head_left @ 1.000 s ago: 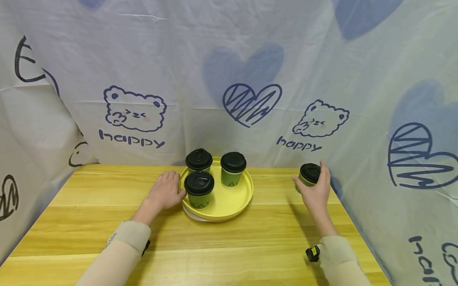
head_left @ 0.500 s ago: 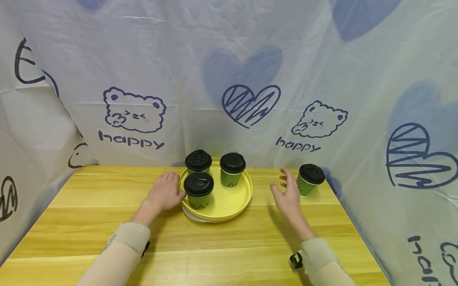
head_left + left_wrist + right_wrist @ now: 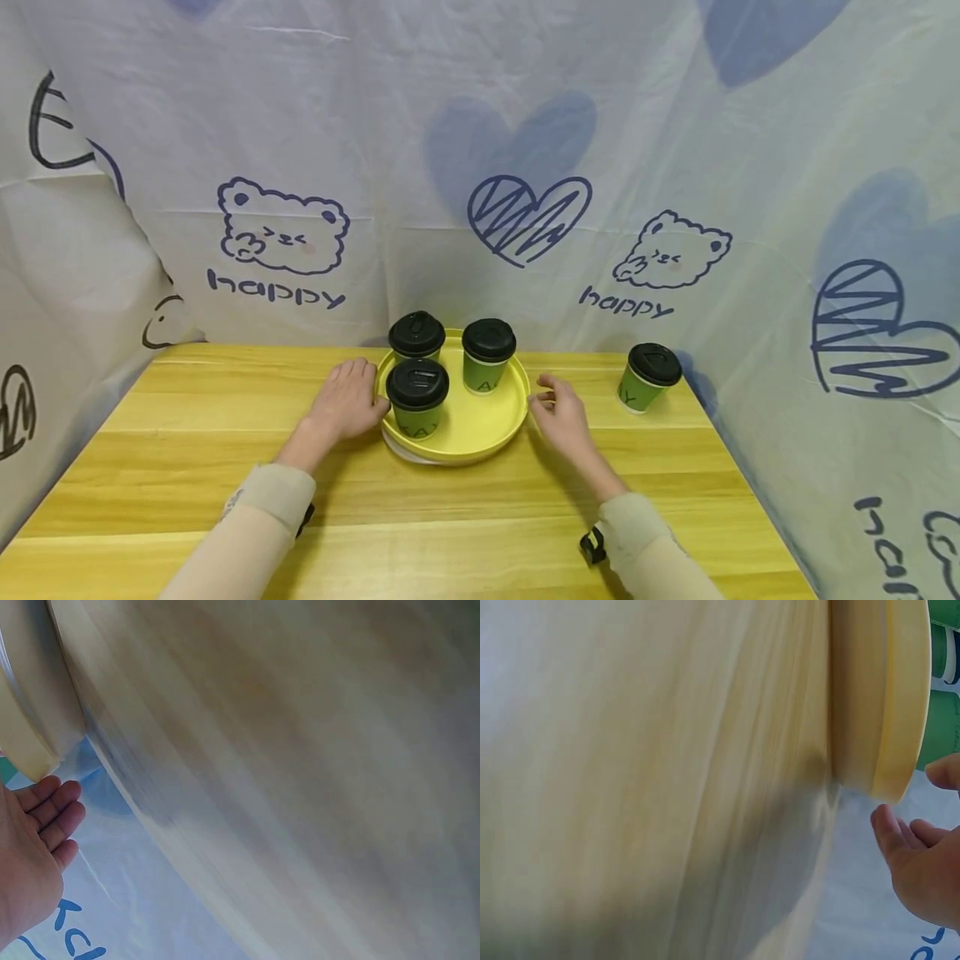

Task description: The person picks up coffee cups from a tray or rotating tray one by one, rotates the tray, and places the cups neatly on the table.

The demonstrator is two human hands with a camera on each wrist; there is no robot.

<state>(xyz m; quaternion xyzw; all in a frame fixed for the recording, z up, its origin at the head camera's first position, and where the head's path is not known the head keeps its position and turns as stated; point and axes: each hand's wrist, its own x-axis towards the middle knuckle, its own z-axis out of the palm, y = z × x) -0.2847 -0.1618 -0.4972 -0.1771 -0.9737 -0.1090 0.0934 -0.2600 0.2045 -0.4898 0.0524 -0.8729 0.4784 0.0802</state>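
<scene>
On the table sits a round yellow tray [image 3: 480, 425] bearing three green paper cups with black lids: a front cup [image 3: 417, 398], a back-left cup [image 3: 417, 335] and a right cup [image 3: 487, 354]. My left hand [image 3: 347, 400] holds the tray's left rim, its thumb close to the front cup. In the left wrist view, its fingers [image 3: 56, 814] bend at the rim, the thumb hidden. Beside the right rim is my right hand [image 3: 561, 419], holding nothing. Its thumb and fingers [image 3: 889, 832] stand apart at the tray's edge. A fourth lidded cup [image 3: 649, 377] stands farther right.
A pale base [image 3: 408, 450] shows below the tray's front left. The wooden table [image 3: 450, 533] ends at the back against a printed white cloth [image 3: 405, 150], which also hangs along both sides. A black band [image 3: 592, 546] is on my right wrist.
My right hand has let go of the far-right cup and moved left to the tray's right rim. That cup stays upright on the table. The left hand, tray and its cups remain in place.
</scene>
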